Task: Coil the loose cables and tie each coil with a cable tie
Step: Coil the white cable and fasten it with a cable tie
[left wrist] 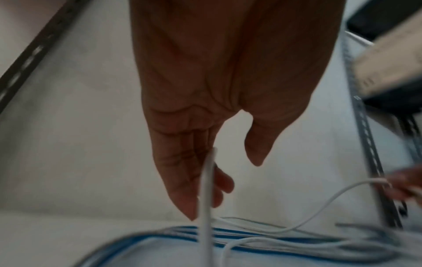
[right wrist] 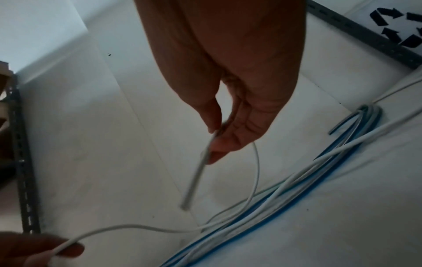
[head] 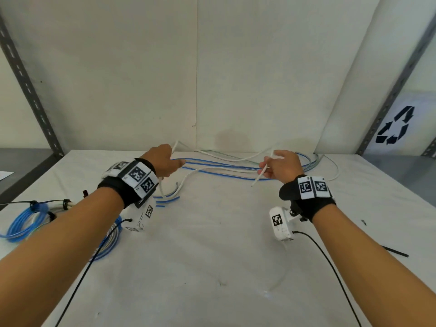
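Two hands: left hand [head: 165,161] and right hand [head: 280,166] each pinch the white cable [head: 226,159].
Left fingers [left wrist: 182,180]: blurred, curled along cable.
Tied coil [head: 26,220]: partly behind forearm.

A plain workroom or storage space, something like a workshop corner. Grey slotted steel uprights [head: 28,90] of utility shelving frame a desk [head: 212,256] covered in scuffed white sheeting, backed by bare off-white wall panels [head: 141,67]. A stencilled recycling symbol [head: 395,128] marks a white surface at the right (what it is cannot be told).
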`<act>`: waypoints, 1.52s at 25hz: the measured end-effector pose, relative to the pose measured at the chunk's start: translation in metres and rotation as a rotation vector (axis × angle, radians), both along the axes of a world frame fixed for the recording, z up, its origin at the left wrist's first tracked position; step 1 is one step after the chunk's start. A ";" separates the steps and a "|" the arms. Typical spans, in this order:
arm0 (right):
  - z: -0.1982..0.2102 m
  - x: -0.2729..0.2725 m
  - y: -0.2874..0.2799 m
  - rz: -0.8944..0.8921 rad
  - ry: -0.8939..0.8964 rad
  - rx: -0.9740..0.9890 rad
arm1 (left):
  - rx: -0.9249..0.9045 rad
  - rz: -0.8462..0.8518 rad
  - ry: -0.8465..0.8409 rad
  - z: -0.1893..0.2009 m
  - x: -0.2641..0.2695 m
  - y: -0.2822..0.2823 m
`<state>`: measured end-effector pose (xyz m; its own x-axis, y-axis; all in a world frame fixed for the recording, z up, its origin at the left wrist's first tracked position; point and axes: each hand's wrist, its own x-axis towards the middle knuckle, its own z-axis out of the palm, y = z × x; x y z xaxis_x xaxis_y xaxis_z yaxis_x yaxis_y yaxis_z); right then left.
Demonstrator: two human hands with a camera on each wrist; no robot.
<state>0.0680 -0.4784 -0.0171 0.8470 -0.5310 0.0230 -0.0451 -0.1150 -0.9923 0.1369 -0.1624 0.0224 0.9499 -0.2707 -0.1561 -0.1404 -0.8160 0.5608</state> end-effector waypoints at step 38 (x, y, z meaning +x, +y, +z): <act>0.050 0.016 0.144 0.579 -0.077 -1.383 | -0.604 -0.286 -0.481 -0.026 0.003 0.000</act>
